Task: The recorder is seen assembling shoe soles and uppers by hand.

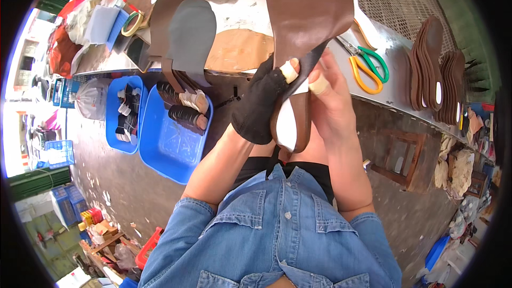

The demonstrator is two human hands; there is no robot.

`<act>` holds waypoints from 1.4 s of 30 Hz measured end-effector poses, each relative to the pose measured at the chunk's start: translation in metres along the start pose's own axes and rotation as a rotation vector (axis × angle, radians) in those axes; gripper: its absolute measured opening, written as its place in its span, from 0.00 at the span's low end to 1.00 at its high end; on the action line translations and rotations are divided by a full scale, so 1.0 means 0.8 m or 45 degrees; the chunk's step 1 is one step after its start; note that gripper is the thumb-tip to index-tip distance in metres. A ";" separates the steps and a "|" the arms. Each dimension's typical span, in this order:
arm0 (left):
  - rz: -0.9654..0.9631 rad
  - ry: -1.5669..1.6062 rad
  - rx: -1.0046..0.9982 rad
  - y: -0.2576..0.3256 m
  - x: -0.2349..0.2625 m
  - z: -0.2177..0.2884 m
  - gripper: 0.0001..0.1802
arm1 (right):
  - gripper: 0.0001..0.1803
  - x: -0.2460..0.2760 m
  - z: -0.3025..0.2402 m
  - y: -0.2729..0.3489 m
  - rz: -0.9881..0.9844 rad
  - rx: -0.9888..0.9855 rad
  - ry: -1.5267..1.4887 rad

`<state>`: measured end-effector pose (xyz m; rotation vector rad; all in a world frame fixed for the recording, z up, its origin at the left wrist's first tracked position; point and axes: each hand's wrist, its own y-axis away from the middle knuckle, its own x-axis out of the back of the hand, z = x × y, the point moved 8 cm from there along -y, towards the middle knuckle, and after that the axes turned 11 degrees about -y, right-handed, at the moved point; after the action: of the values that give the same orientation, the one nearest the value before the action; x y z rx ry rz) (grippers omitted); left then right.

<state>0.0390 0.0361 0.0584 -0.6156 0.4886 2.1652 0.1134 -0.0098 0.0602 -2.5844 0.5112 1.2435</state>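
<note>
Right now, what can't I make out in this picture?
All in the head view:
Brown leather piece: its far end is cut off by the upper edge.
Left hand: most fingertips are hidden behind the held leather.
Brown sheet: partly covered by the grey sole-shaped piece on top.
Plastic bag: its hazy plastic blurs whatever is inside.

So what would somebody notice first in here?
Probably the big brown sole-shaped piece at the top middle, with the black-gloved left hand gripping it and the right hand against it. Next, the scissors with green and yellow handles on the bench to the right. Then the bigger blue tub, left of the left forearm.
</note>
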 end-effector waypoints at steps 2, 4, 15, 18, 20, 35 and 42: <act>0.082 -0.029 -0.020 -0.001 0.009 0.001 0.23 | 0.19 0.005 -0.020 0.003 0.195 0.309 0.130; 0.169 -0.110 -0.061 -0.002 0.017 0.011 0.23 | 0.15 0.009 -0.033 0.020 0.199 0.313 0.379; 0.334 -0.106 -0.338 -0.014 0.040 0.018 0.18 | 0.19 -0.006 -0.023 0.000 0.038 0.290 1.487; 0.279 -0.483 -0.259 -0.013 0.035 0.025 0.18 | 0.17 0.019 -0.019 0.002 -0.074 0.231 1.131; 0.022 -0.441 -0.016 -0.017 0.042 0.005 0.18 | 0.13 0.011 -0.028 0.002 -0.122 0.120 1.263; 0.242 0.084 -0.162 0.008 0.030 0.001 0.19 | 0.12 0.054 -0.018 0.008 0.064 0.041 0.498; 0.216 -0.114 -0.196 0.019 0.017 0.006 0.22 | 0.10 0.054 -0.023 0.006 0.109 0.219 0.606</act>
<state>0.0184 0.0380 0.0567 -0.5750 0.3389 2.3969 0.1495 -0.0296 0.0376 -2.7228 0.7827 0.5616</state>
